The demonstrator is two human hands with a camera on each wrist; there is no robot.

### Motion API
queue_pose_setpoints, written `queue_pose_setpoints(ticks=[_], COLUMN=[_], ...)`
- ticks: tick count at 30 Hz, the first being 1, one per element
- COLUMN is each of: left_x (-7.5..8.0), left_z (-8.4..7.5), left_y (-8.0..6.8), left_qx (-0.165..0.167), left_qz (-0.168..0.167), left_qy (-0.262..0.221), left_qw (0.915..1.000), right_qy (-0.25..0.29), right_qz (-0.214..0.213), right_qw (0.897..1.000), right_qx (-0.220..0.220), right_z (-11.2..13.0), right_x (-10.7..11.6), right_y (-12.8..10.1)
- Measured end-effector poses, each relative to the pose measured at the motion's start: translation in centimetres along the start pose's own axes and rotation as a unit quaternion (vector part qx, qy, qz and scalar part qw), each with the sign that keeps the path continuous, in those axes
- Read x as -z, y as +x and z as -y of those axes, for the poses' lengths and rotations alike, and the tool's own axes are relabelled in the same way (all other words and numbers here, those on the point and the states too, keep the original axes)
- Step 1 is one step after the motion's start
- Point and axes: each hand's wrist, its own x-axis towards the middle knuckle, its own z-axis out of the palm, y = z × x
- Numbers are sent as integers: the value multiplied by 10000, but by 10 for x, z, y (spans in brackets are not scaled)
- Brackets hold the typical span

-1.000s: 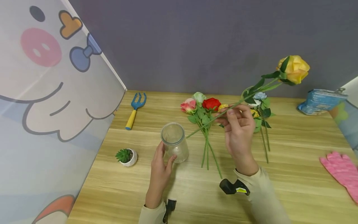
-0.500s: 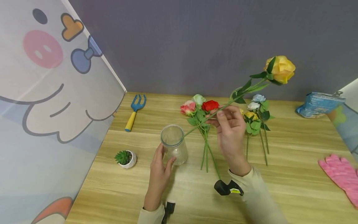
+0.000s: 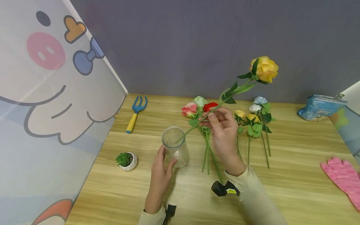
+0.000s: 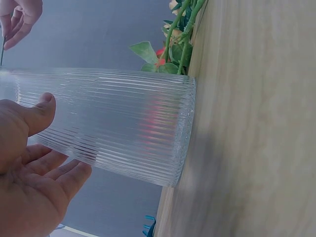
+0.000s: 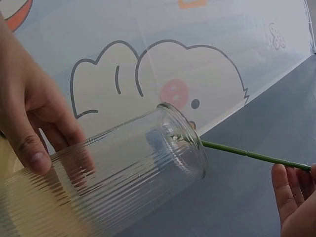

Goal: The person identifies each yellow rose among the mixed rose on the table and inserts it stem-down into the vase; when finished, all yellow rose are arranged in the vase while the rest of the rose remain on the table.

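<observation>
A clear ribbed glass jar [image 3: 175,147] stands upright on the wooden table [image 3: 295,147]. My left hand [image 3: 161,168] holds its lower side, thumb and fingers round the glass. In the left wrist view the thumb [image 4: 40,112] lies on the jar [image 4: 123,123]. My right hand [image 3: 222,126] pinches the green stem of a yellow rose [image 3: 264,68], which slants up to the right. The stem's cut end is just inside the jar's mouth. The right wrist view shows the stem [image 5: 247,154] entering the jar [image 5: 128,173].
Loose roses lie behind the jar: a pink, white and red bunch [image 3: 197,107] and a yellow and blue bunch [image 3: 254,116]. A blue garden fork [image 3: 136,109], a small potted succulent [image 3: 126,158], a pink glove [image 3: 341,176] and a blue bag [image 3: 322,106] lie around. A cartoon panel [image 3: 56,93] walls the left.
My right hand has carried the yellow rose to the left, and the stem's end has gone from beside the jar into its mouth. The left hand stays on the jar.
</observation>
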Motion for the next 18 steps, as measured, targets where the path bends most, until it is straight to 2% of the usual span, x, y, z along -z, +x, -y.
queue_pose_setpoints(ticks=[18], left_x=[0], left_z=[-1], left_y=[-1], left_qx=[38], left_qz=[-8], left_qy=[-24], left_qw=[10000], right_qy=[-524], right_qz=[283], right_qw=[9982], right_qx=[30], right_z=[-10], right_x=[-9], right_y=[1])
